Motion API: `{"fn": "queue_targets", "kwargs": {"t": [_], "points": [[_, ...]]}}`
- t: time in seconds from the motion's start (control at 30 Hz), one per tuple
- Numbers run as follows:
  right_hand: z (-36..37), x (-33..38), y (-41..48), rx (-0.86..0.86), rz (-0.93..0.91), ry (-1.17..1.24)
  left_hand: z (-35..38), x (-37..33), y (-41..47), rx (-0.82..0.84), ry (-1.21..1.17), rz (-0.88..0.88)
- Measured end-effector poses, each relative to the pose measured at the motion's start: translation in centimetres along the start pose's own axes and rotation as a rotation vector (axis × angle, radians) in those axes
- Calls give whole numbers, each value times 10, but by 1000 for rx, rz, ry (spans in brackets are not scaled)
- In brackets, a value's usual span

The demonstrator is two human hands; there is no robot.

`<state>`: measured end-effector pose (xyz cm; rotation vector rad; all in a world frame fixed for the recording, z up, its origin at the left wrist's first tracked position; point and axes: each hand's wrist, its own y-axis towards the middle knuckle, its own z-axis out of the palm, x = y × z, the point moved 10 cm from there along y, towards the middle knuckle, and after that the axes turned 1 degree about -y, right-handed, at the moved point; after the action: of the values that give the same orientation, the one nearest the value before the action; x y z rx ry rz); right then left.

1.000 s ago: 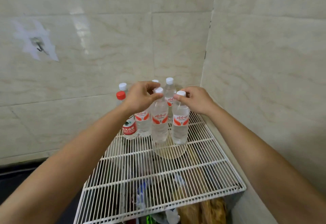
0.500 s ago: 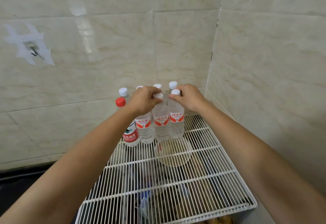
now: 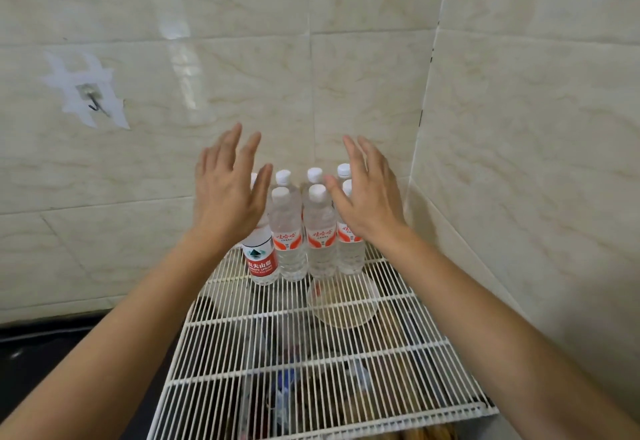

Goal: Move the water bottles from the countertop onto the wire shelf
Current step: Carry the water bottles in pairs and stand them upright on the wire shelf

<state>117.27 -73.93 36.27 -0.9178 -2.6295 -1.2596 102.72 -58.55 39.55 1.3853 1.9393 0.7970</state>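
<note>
Left grip (image 3: 228, 193): my fingers were spread, holding nothing.
Right grip (image 3: 367, 197): likewise empty.
Water bottles (image 3: 320, 231): upright, clustered at the wire shelf (image 3: 311, 353)'s back corner for stability.

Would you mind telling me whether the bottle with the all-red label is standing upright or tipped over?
Upright. The red-label bottle stands on its base on the wire shelf.

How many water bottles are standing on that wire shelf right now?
At least 7 on the wire shelf: front row, the red-label bottle and three clear ones; behind, caps at. The hands may hide more.
</note>
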Motion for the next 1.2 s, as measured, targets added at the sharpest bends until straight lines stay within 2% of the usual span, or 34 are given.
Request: {"fn": "queue_targets", "kwargs": {"t": [0.13, 0.33, 0.47, 0.7, 1.0, 1.2], "points": [[14, 48, -23, -67, -181, 12, -37, 39, -60, 25, 110, -165], [95, 127, -85, 133, -305, 181, -88, 97, -188, 235, 374, -352], [123, 208, -117, 223, -402, 286, -162, 132, -242, 227, 521, -489], [132, 374, -175, 259, -584, 410, -297, 192, -325, 110, 636, -632], [190, 624, -267, 358, -665, 442, -465, 330, -481, 153, 668, -842], [227, 775, -319, 441, -787, 453, -554, 418, -537, 165, 695, -920]]}}
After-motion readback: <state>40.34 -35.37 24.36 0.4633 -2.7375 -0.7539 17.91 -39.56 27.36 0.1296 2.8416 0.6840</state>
